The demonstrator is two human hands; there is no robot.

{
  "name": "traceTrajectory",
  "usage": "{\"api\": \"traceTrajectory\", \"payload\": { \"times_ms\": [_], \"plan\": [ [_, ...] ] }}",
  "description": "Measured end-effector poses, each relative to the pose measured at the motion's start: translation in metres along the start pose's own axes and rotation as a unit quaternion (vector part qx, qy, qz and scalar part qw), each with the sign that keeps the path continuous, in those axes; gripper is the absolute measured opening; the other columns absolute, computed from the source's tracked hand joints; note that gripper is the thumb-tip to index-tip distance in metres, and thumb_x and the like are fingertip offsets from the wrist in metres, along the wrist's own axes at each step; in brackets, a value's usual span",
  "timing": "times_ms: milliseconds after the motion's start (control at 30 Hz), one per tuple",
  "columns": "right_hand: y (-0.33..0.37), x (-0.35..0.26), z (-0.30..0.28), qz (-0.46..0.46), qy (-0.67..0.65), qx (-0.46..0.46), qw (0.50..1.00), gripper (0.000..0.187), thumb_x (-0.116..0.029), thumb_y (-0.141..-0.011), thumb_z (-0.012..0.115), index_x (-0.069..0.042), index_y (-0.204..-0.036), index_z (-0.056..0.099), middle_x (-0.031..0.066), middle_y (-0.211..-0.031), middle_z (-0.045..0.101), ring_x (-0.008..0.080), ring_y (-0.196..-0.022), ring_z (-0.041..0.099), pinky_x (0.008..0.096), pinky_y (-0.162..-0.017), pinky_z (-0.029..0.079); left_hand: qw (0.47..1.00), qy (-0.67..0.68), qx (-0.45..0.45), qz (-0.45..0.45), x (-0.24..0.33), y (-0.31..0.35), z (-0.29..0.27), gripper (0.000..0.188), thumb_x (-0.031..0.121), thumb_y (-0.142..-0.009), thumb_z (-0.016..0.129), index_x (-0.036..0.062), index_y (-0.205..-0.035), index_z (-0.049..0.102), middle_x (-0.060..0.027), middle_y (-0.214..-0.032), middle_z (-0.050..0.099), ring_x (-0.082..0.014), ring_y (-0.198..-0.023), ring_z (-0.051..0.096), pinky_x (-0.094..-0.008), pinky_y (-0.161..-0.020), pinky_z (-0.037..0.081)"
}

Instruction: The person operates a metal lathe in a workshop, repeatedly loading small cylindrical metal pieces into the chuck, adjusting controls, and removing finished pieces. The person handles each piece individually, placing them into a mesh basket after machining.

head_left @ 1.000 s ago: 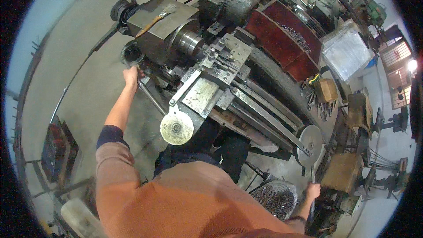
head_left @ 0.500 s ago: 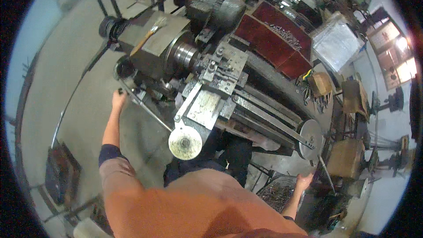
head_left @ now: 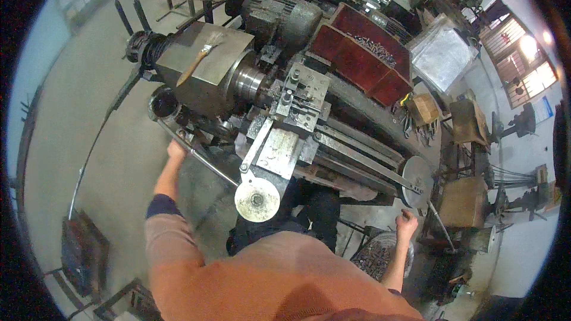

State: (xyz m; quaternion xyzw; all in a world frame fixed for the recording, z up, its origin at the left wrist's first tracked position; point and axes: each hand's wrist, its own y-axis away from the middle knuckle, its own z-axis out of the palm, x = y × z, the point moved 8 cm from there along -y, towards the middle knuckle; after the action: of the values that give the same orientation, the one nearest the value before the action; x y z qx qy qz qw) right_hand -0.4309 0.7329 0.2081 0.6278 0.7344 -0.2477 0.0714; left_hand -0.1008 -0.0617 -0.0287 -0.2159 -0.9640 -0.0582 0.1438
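Observation:
A metal lathe stands before me, its spindle collar [head_left: 248, 83] beside the grey headstock [head_left: 205, 53]. My left hand [head_left: 175, 150] is at the headstock's near side, next to a long metal lever [head_left: 211, 168]. Its fingers are closed near the lever's upper end; what they grip is hidden. My right hand [head_left: 407, 226] is raised with curled fingers, just below a large round disc [head_left: 417, 179] at the bed's right end. Anything inside it is too small to make out. Between my hands are the tool slide [head_left: 303, 92] and a round pale dial [head_left: 257, 200].
A wood-handled brush [head_left: 195, 65] lies on the headstock. Behind the bed sits a dark red tray [head_left: 336, 44] of small metal parts. A basket [head_left: 380, 252] of small pieces stands below my right hand. Pliers and other tools [head_left: 419, 128] lie near a cardboard box [head_left: 425, 109].
My left hand has moved right and down, closer to the lever. The right hand has risen toward the disc, its fingers now curled. The view has shifted slightly.

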Motion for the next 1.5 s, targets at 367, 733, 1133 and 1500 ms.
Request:
{"api": "traceTrajectory", "payload": {
  "times_ms": [367, 733, 1133, 1500],
  "plan": [
    [-0.105, -0.233, -0.007, -0.252, -0.142, -0.045, 0.956, 0.031, -0.007, -0.061, 0.061, -0.002, -0.092, 0.064, 0.0137, -0.087, 0.065, 0.0233, -0.080, 0.063, 0.0301, -0.076, 0.047, 0.997, -0.035, -0.033, 0.066, -0.071, 0.013, -0.039, 0.030, 0.027, -0.075, 0.059, 0.0088, -0.099, 0.061, -0.0154, -0.094, 0.063, -0.0320, -0.088, 0.059, -0.0417, -0.078, 0.046],
    [-0.012, -0.572, 0.133, -0.565, -0.052, -0.224, 0.792, 0.024, -0.021, -0.054, 0.062, -0.008, -0.073, 0.068, 0.0140, -0.074, 0.063, 0.0314, -0.072, 0.060, 0.0357, -0.068, 0.049, 0.957, -0.212, 0.165, -0.106, -0.159, 0.087, -0.361, 0.043, 0.041, -0.080, 0.055, 0.0092, -0.109, 0.057, -0.0143, -0.093, 0.063, -0.0296, -0.087, 0.060, -0.0408, -0.072, 0.047],
    [-0.014, -0.577, 0.144, -0.535, 0.051, -0.252, 0.805, 0.025, -0.019, -0.052, 0.062, -0.006, -0.072, 0.068, 0.0165, -0.074, 0.063, 0.0323, -0.072, 0.062, 0.0365, -0.067, 0.050, 0.961, -0.126, 0.181, -0.167, -0.022, 0.195, -0.303, 0.043, 0.043, -0.076, 0.057, 0.0106, -0.105, 0.055, -0.0150, -0.084, 0.062, -0.0334, -0.082, 0.060, -0.0441, -0.068, 0.048],
    [0.004, -0.411, 0.031, -0.477, -0.458, -0.233, 0.713, 0.053, -0.044, -0.065, 0.063, 0.001, -0.094, 0.066, 0.0164, -0.103, 0.061, 0.0287, -0.093, 0.054, 0.0353, -0.085, 0.039, 0.974, -0.038, 0.172, 0.144, 0.095, 0.182, -0.309, 0.034, 0.021, -0.078, 0.060, 0.0028, -0.106, 0.056, -0.0158, -0.087, 0.063, -0.0316, -0.081, 0.061, -0.0393, -0.069, 0.047]
  ]
}}
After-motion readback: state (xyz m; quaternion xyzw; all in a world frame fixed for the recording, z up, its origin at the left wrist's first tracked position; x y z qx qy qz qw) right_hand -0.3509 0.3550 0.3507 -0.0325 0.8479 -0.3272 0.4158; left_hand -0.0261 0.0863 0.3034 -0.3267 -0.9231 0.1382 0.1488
